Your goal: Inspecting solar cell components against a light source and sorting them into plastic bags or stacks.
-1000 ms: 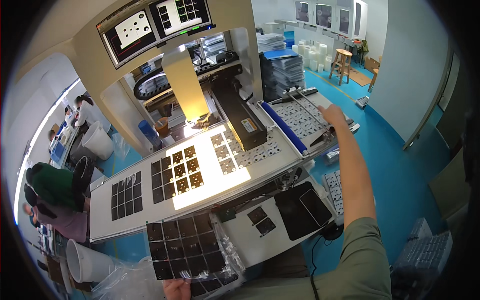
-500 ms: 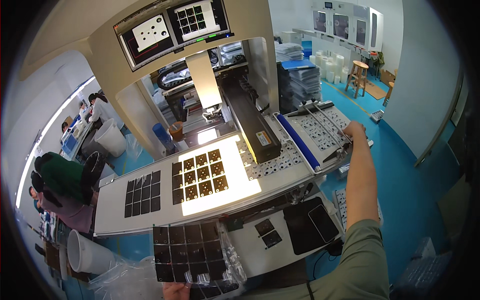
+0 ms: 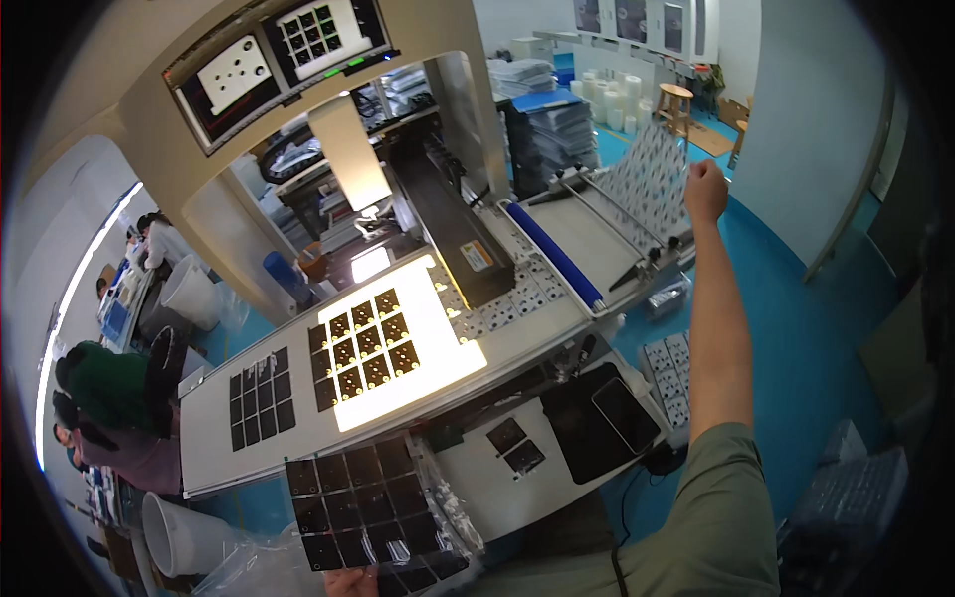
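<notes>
My right hand (image 3: 705, 189) is closed on the edge of a whitish sheet with rows of dark dots (image 3: 642, 184). That sheet rises slanting from the machine table's right end, behind thin metal rods (image 3: 617, 209). My left hand (image 3: 350, 581), low in the view and partly hidden, holds the lower edge of a clear plastic sheet of black square pieces (image 3: 363, 497). Similar black squares (image 3: 368, 343) lie in a grid on the brightly lit part of the machine table, and another grid of dark squares (image 3: 262, 398) lies to its left.
A blue roller (image 3: 553, 256) crosses the table beside a black machine arm (image 3: 448, 229). Below are a white shelf (image 3: 527, 497) with two loose black squares (image 3: 514, 446) and a phone (image 3: 625, 416) on a black pad. A white bin (image 3: 174, 537) stands lower left; people work beyond.
My right hand has moved up and away, lifting the dotted sheet that lay flat on the table's right end. The left hand still holds its sheet. The whole view has shifted.
</notes>
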{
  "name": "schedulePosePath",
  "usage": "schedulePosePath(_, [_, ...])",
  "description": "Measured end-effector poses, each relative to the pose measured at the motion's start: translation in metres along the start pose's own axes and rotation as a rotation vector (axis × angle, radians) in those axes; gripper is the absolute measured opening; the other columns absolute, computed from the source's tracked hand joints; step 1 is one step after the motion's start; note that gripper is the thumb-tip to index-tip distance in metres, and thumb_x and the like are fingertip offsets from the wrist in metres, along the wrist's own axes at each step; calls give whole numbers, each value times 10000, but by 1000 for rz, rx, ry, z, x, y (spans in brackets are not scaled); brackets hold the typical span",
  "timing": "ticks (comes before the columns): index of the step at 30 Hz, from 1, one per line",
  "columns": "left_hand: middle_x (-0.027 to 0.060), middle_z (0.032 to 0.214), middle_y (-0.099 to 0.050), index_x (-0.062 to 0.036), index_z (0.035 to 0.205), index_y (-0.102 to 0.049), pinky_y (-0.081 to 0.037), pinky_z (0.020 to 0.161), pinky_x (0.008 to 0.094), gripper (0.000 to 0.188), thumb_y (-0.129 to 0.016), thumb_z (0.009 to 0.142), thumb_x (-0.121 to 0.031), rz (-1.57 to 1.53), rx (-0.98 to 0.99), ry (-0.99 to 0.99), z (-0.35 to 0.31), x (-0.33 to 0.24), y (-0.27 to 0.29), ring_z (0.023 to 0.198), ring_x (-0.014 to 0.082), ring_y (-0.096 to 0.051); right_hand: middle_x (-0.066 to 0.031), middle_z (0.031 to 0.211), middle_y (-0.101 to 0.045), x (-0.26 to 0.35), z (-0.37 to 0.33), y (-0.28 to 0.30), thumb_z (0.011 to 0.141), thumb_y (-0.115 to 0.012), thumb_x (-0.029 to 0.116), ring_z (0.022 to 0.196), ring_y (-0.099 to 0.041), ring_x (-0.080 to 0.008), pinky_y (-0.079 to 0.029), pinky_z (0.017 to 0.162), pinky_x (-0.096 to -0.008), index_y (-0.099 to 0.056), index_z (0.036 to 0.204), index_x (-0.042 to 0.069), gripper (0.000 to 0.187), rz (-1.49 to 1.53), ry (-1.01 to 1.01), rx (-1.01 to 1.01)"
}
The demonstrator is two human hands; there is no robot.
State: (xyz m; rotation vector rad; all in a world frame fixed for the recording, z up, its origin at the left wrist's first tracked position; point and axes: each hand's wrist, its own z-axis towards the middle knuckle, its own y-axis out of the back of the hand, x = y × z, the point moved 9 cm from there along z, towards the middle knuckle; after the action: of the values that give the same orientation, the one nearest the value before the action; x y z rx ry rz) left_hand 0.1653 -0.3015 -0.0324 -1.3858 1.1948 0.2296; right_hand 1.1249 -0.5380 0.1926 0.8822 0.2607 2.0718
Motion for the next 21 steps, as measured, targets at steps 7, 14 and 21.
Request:
schedulePosePath(7, [143,1449,-637,-37,1459,-581,-300,1246,595,657,-569,819,111,10,-50,-16,1,-5,-3,1405,322,-539,-110,868,-739,-11,10,156,1046,-633,308,815,-708,-346,-548,649,-493,-743,1087,154,194,-85,251,-163])
schedulePosePath(14, [163,1599,-506,-30,1575,-461,-177,1292,596,762,-562,831,94,43,-139,-52,-4,-13,-31,1527,344,-398,-105,921,-767,-44,-43,195,1008,-645,322,815,-732,-268,-560,727,-406,-782,1048,92,270,-104,177,350])
schedulePosePath(21, [154,1414,-660,-25,1409,-620,-351,1225,549,574,-569,854,111,67,-74,-52,-6,-13,-30,1365,322,-574,-60,862,-757,-102,-80,235,953,-713,295,772,-682,-152,-530,691,-351,-788,1005,41,269,174,-60,385])
